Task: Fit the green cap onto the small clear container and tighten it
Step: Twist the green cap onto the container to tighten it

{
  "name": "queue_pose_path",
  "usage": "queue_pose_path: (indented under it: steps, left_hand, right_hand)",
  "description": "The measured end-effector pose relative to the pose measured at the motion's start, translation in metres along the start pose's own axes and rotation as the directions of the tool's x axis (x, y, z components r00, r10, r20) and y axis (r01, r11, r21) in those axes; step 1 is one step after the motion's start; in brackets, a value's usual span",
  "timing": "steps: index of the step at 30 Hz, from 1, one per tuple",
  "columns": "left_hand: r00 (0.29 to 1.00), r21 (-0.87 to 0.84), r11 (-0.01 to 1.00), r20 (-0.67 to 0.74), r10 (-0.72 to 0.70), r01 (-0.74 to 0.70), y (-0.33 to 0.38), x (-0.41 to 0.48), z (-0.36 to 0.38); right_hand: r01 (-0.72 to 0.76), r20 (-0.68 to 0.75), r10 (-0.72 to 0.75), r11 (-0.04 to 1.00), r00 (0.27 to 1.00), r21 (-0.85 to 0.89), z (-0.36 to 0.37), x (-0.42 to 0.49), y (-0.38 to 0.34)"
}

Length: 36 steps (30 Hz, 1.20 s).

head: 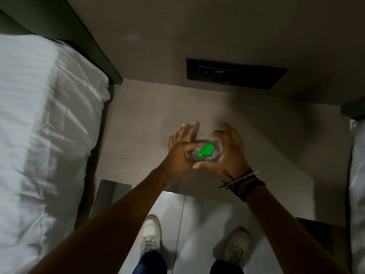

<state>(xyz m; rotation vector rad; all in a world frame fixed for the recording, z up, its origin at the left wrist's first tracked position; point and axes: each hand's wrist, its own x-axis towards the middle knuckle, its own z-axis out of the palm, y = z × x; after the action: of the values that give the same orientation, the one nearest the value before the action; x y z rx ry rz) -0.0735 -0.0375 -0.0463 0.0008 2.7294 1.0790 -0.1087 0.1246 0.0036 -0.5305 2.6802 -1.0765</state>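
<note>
A small clear container (pixel 214 153) sits between my two hands above the wooden bedside table (pixel 138 123). A bright green cap (pixel 206 150) rests on top of it, slightly tilted. My right hand (pixel 230 149) wraps around the container from the right, thumb underneath at the front. My left hand (pixel 181 149) touches the container's left side with its thumb, and its fingers are spread and point away. The container's lower part is hidden by my hands.
A bed with white linen (pixel 43 125) lies to the left, another white-covered bed edge (pixel 358 184) to the right. A black socket panel (pixel 235 75) sits on the wall behind the table. My white shoes (pixel 151 234) stand on the pale floor below.
</note>
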Motion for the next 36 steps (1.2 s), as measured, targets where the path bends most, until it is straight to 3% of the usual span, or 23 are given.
queue_pose_path:
  steps: [2,5,9,13,19,23,27,30,32,36]
  left_hand:
    - [1.000,-0.001,1.000,0.002,-0.002,0.002,-0.001,0.000,0.001]
    - [1.000,-0.025,1.000,0.007,-0.004,0.004,0.000,0.001,0.002]
    - [0.999,0.004,0.999,0.023,-0.034,0.034,-0.002,0.000,-0.002]
    - [0.999,-0.037,0.999,0.027,-0.037,0.038,0.004,-0.003,-0.007]
    - [0.999,-0.040,0.999,0.031,-0.013,0.014,0.010,-0.003,-0.011]
    - [0.998,-0.053,0.998,0.055,-0.029,0.032,0.013,-0.002,-0.013]
    - [0.998,-0.043,0.999,0.069,-0.004,0.007,0.010,-0.001,-0.013]
    - [0.997,-0.028,1.000,0.076,0.002,0.000,0.009,-0.001,-0.014]
    - [0.997,-0.031,0.999,0.073,-0.007,0.009,0.009,-0.001,-0.013]
    - [0.998,-0.031,0.999,0.067,-0.012,0.014,0.009,-0.001,-0.011]
  right_hand:
    - [0.032,0.047,-0.035,0.998,0.998,0.054,-0.004,-0.003,0.004]
    - [0.118,0.006,-0.118,0.991,0.993,0.071,-0.011,-0.004,0.005]
    - [0.068,-0.066,-0.073,0.995,0.995,-0.076,-0.005,0.002,0.000]
    - [0.082,0.055,-0.083,0.996,0.995,0.023,-0.006,0.000,0.006]
    - [0.037,-0.059,-0.045,0.990,0.997,-0.139,-0.001,0.001,-0.003]
    - [0.086,0.014,-0.085,0.996,0.996,-0.026,-0.003,-0.002,0.003]
    - [0.039,-0.091,-0.049,0.994,0.995,-0.106,-0.001,-0.002,0.002]
    - [-0.004,-0.057,0.001,0.999,0.998,-0.043,0.004,-0.006,0.005]
    - [0.047,-0.046,-0.046,0.999,0.998,0.017,0.002,-0.008,0.008]
    - [0.032,-0.120,-0.033,0.999,0.992,-0.015,0.001,-0.008,0.006]
